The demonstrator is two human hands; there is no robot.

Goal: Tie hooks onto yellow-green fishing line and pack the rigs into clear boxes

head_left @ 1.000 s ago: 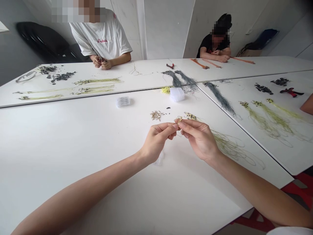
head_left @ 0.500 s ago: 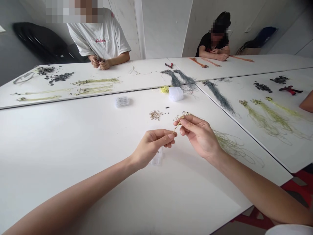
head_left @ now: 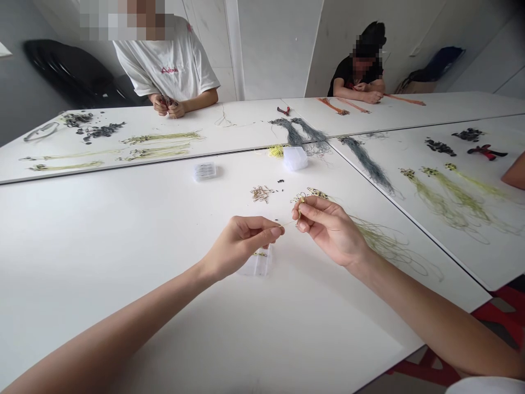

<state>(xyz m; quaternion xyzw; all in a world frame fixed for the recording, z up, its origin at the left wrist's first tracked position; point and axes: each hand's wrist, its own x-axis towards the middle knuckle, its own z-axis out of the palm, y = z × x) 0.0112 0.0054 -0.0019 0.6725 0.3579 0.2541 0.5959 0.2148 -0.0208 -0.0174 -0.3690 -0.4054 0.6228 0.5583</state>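
Observation:
My right hand (head_left: 336,230) pinches a fishing hook (head_left: 298,218) with yellow thread on it between thumb and fingertips. Left of it, my left hand (head_left: 246,241) is closed on the thin yellowish line (head_left: 289,223), which runs taut across the small gap between both hands. Partly hidden under my left hand lies a clear plastic box (head_left: 257,266) with small yellowish pieces inside. Beyond my hands is a pile of bronze-coloured hooks (head_left: 261,193), with tiny black pieces (head_left: 280,181) beside it. Behind my right hand, a bundle of yellow-green lines (head_left: 381,241) spreads to the right.
A clear lidded case (head_left: 204,171) and a white translucent container (head_left: 295,158) stand farther back. Grey line bundles (head_left: 365,161) cross the table seams. Red-handled pliers (head_left: 487,151) lie at right. Two people sit across the tables, and another person's arm (head_left: 514,172) shows at right.
My left hand has moved left and slightly down, away from my right hand, drawing the line out between them. More of the clear box now shows.

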